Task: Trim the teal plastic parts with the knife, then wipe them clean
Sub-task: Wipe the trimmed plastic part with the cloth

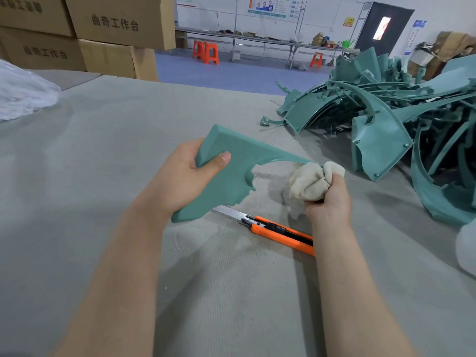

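Just above the counter [116, 140], holding the teal part [239, 166] in the left hand [185, 176], with its long axis running from near left to far right and the thin tip pointing at the cloth [306, 182], seemingly touching it. Gripping the wide end, thumb on top, fingers wrapping behind. Clenching the bunched cloth tightly in the right hand [331, 202], just right of that tip. Probably wiping, and needing a stroke leftward along the part. Leaving the knife [278, 229] on the counter underneath, blade out. Ignoring the pile of teal parts [381, 117] at far right.
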Motion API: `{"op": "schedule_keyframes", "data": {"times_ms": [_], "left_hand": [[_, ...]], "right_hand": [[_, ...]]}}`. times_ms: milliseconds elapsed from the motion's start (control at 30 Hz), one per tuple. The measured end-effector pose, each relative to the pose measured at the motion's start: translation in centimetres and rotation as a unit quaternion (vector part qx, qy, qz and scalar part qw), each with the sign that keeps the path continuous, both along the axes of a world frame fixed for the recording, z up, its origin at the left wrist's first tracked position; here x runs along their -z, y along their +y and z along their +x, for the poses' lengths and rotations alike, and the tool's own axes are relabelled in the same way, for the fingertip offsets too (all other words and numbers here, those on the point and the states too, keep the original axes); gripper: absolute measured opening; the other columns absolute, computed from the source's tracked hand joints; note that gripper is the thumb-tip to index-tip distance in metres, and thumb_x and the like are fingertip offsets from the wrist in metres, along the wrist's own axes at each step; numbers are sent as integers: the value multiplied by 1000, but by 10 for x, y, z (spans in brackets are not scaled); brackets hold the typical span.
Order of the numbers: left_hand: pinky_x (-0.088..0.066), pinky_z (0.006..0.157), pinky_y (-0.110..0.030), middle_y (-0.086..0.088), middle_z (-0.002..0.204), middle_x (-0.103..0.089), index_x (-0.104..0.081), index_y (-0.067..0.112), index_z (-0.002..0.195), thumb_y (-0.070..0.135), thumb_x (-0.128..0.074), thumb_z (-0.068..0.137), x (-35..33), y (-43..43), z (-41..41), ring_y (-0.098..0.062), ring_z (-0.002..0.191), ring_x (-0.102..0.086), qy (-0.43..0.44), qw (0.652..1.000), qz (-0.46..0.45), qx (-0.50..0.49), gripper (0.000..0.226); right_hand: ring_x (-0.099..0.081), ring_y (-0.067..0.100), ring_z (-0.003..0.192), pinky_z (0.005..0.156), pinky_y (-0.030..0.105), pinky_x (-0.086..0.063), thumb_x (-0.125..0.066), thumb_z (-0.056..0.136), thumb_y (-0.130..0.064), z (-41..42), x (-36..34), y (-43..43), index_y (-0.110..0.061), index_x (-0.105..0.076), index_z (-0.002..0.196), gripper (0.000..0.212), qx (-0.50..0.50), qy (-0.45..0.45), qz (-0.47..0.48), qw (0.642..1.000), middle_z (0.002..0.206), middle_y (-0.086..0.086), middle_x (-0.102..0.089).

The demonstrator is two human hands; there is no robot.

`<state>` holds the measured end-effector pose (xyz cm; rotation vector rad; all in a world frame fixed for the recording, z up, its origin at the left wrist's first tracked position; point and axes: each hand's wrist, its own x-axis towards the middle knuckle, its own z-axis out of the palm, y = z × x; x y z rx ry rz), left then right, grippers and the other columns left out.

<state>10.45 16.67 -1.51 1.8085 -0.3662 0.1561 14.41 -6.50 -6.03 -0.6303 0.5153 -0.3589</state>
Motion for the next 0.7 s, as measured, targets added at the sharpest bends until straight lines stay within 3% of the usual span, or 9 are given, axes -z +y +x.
{"op": "schedule_keyframes", "data": {"times_ms": [67,133,167,267,333,400,500,567,700], "left_hand": [[-55,61,-23,10,85,-74,-67,33,93,26,-55,97,0,0,-1,-8,73,-70,5,1000,-2,8,15],[-52,56,-19,12,80,-73,-67,32,92,25,-55,96,-1,1,-2,-5,68,-68,6,1000,-5,14,14],[-50,55,-17,13,77,-72,-67,32,91,25,-55,96,-2,1,-3,-4,66,-67,5,1000,-8,19,15],[-48,55,-14,15,78,-72,-69,36,88,24,-56,96,-3,-1,-6,-2,65,-67,5,999,-6,48,19],[-48,55,-13,15,79,-73,-70,37,88,24,-57,95,-4,-1,-7,-2,66,-68,7,998,-6,66,20],[-47,53,-13,15,79,-73,-71,40,86,24,-57,95,-6,1,-8,-2,65,-68,9,997,-22,78,23],[-49,53,-15,14,79,-73,-72,43,84,26,-57,92,-8,4,-8,-3,66,-69,6,995,-42,86,24],[-50,54,-16,12,80,-74,-73,38,86,28,-58,90,-8,4,-8,-5,68,-69,6,994,-55,89,18],[-52,54,-19,9,81,-74,-72,31,89,35,-63,81,-6,9,-6,-7,68,-70,5,994,-80,81,13]], "right_hand": [[-64,13,87,93,30,-52,-57,97,-21,-3,-1,2,-13,-61,89,13,-8,-16,33,999,87,0,-65],[-63,13,86,95,30,-51,-56,98,-19,-5,-3,2,-13,-60,90,11,-11,-17,45,999,88,0,-64],[-62,11,81,89,27,-52,-55,97,-17,-5,-3,2,-13,-59,87,11,-9,-17,47,999,85,-1,-63],[-54,5,57,54,15,-49,-51,95,-9,-4,-2,2,-16,-50,72,24,-3,-24,60,998,72,-5,-51],[-51,6,60,46,15,-46,-50,96,-8,-3,0,2,-16,-47,72,25,-6,-43,74,996,72,-4,-48],[-54,8,67,53,15,-50,-50,98,-10,-3,1,5,-13,-50,76,23,-10,-75,91,993,75,-2,-52],[-60,12,80,85,25,-52,-53,99,-15,-3,-2,9,-7,-57,88,14,-17,-102,100,990,85,4,-60],[-61,14,85,96,29,-48,-53,99,-17,-3,-3,10,-7,-57,90,14,-23,-95,85,992,89,5,-62],[-65,14,84,75,25,-56,-56,98,-19,-4,-5,7,-8,-58,90,14,-44,-83,63,994,89,6,-64]]}}
